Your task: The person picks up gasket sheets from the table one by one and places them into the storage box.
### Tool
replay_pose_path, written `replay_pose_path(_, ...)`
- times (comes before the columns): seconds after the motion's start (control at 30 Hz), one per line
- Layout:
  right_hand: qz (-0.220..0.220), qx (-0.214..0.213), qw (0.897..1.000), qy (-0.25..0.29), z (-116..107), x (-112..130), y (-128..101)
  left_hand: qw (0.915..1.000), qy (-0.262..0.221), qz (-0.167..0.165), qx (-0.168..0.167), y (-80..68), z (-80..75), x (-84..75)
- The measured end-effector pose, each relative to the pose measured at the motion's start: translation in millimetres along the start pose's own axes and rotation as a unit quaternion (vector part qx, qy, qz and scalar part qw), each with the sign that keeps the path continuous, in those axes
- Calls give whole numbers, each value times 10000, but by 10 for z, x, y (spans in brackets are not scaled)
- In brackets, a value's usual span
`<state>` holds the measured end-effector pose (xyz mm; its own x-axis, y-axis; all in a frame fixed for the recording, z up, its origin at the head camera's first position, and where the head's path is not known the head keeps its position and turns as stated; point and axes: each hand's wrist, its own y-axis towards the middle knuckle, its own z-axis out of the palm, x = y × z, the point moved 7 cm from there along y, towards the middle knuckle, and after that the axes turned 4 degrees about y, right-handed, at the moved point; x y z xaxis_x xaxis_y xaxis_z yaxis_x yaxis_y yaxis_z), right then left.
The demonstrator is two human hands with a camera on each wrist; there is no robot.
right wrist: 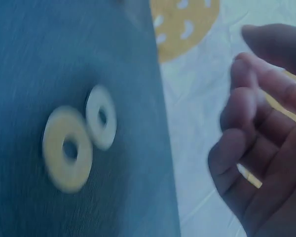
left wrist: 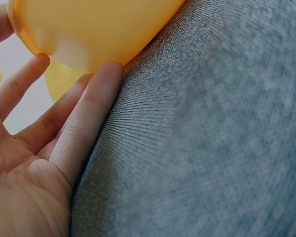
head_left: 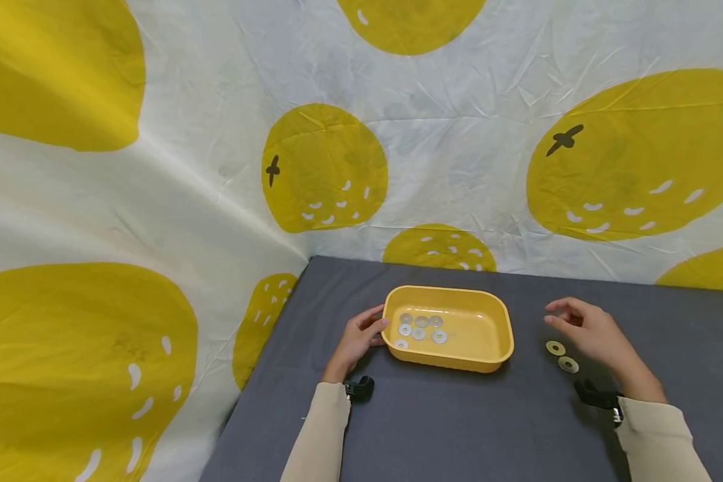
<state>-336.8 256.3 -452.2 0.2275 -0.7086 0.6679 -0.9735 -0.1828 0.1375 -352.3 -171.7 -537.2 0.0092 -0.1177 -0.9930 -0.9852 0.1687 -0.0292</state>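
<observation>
A yellow rectangular tub [head_left: 466,338] stands on the dark cloth, with several flat metal washers [head_left: 439,337] lying towards its left end. My left hand [head_left: 357,340] is at the tub's left side. Its fairly straight fingers [left wrist: 101,94] touch the outer wall low down, near the cloth, in the left wrist view. To the right of the tub, my right hand [head_left: 593,335] hovers with loosely bent fingers and nothing visible between them. Two loose washers, a nearer one [head_left: 569,365] and a farther one [head_left: 555,348], lie on the cloth just left of and below that hand.
Dark grey cloth [head_left: 434,422] covers the tabletop. A white curtain [head_left: 458,167] printed with yellow fruit hangs behind the table and along its left side. Black straps with small devices [head_left: 359,388] sit on both wrists.
</observation>
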Motion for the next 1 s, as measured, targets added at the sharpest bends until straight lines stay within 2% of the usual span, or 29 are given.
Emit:
replay_pose_path(0.17,216,604,9966,-522,66,-212,-42,10000,54,-23,1,-6,9,-12)
replay_pose_path(0.27,409,1007,9921,-634,126,-359,-56,10000,54,-33,45,-13,31,-10)
replay_pose_path(0.4,593,1318,9874,-648,193,-464,-52,10000,35,-10,51,-9,26,14)
replay_pose_path(0.77,857,1178,9865,-745,204,-490,-48,10000,47,24,-10,-11,0,4)
replay_pose_path(1.0,1081,1156,9857,-583,231,-487,-56,10000,51,20,31,-32,3,-12)
